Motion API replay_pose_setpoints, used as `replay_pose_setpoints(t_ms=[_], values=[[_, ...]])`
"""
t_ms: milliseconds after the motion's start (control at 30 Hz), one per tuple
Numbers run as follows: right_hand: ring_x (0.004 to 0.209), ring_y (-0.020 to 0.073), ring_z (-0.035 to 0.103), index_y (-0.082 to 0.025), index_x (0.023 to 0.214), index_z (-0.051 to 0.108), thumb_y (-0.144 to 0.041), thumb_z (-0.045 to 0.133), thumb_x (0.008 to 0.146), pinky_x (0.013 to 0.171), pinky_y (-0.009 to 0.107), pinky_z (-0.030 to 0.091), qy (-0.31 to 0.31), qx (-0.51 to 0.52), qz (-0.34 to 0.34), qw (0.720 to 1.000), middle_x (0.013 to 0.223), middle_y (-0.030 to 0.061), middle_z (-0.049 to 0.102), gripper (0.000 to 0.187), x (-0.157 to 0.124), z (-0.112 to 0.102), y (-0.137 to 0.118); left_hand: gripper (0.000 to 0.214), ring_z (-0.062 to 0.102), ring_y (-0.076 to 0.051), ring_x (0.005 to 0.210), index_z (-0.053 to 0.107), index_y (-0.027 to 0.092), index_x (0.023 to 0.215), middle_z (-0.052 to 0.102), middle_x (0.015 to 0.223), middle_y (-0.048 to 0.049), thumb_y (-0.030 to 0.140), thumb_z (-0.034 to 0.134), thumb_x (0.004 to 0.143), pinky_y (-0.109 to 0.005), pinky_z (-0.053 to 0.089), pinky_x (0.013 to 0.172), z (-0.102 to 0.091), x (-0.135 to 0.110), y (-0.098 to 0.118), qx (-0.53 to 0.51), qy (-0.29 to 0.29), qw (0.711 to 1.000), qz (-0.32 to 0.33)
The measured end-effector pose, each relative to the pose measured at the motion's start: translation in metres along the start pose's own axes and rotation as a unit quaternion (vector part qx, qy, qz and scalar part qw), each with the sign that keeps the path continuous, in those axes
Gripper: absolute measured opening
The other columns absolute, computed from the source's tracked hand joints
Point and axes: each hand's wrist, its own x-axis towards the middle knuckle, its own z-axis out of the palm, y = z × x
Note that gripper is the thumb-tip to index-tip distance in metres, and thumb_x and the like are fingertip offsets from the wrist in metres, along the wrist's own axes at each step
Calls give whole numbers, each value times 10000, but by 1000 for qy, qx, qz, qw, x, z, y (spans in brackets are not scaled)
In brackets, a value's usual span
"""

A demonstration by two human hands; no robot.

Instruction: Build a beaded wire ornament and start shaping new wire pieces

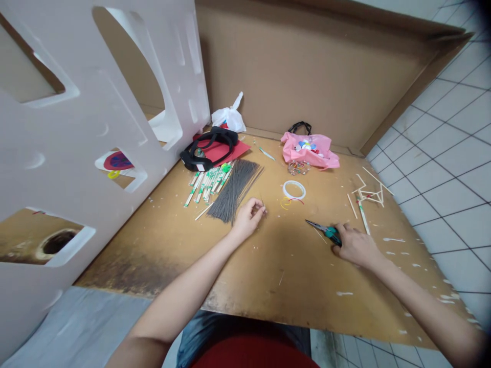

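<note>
One person in a red top (253, 352) and blue jeans sits or stands right up at the table (245, 286), two bare forearms reaching over it. Nearest on the board lies a single pale sliver (281, 277). Beyond it, the right hand (356, 248) is curled over the green-and-black handles of one pair of pliers (324, 231), whose nose points toward the left hand. One thin stick (320, 235) lies just beside that tool. The left hand (251, 217) is drawn into a pinch on what looks like one fine strand (262, 200), though it's very thin from here.

Next to that hand is one spread bundle of grey wires (236, 191), too many to count. At its left lie more than a dozen sticks in green-and-white wrappers (209, 181), overlapping, so I can't get an exact number. Over on the right, one white ring of tape (294, 190) has one yellow and one red scrap at its near edge. Farther right stands one small stick frame (370, 197).

Behind all these come one black headset (210, 148) on red paper (240, 148), one clear packet (298, 167), and two bags, one pink (322, 148) and one white (230, 120), before the cardboard wall (307, 66).
</note>
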Motion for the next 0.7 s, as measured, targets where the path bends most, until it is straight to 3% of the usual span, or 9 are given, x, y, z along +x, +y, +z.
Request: replay_pose_setpoints(t_ms=[133,233,300,333,400,500,700], values=[[781,267,609,-198,1069,557,-389,487,721,643,345,403,-53,163,66,983,889,125,649,403,1,-12,13,32,540,-124,669,514,183,778,584,736,-16,207,502,795,-237,415,628,1,0,-14,141,-45,989,24],[689,214,591,-173,1047,553,-346,435,730,616,318,428,-103,380,34,919,765,76,635,380,-2,-19,21,37,517,-124,675,528,184,767,562,740,-12,205,506,788,-239,402,642,3,0,-18,164,-59,984,38],[662,196,584,-154,1077,537,-346,416,733,615,308,448,-130,482,-4,866,723,45,617,412,-6,-23,21,54,522,-120,688,522,181,759,558,741,-9,227,519,786,-239,409,658,5,-1,-18,119,-52,991,30],[662,194,583,-151,1085,535,-350,420,731,617,307,453,-137,498,-15,856,723,39,616,422,-8,-25,19,79,530,-117,685,511,178,752,555,724,-5,248,532,782,-238,417,659,6,-1,-16,73,-53,996,9],[700,203,588,-167,1076,549,-340,457,708,643,315,458,-125,465,-23,876,780,41,634,417,-11,-29,12,160,555,-107,652,488,173,759,547,681,11,309,573,760,-238,443,645,8,-2,-12,-58,-78,993,-66],[807,236,594,-200,1036,586,-304,493,684,724,344,458,-87,395,-40,914,905,56,657,379,-12,-36,-1,304,591,-98,612,499,161,808,544,679,28,362,680,670,-229,475,596,10,-3,-3,-206,-149,950,-179],[920,259,585,-168,1010,612,-319,473,720,830,367,442,-126,431,-128,884,984,70,654,355,-2,-50,-18,346,609,-105,564,529,141,801,567,642,29,311,748,595,-228,500,536,8,-6,12,-265,-195,917,-224]])
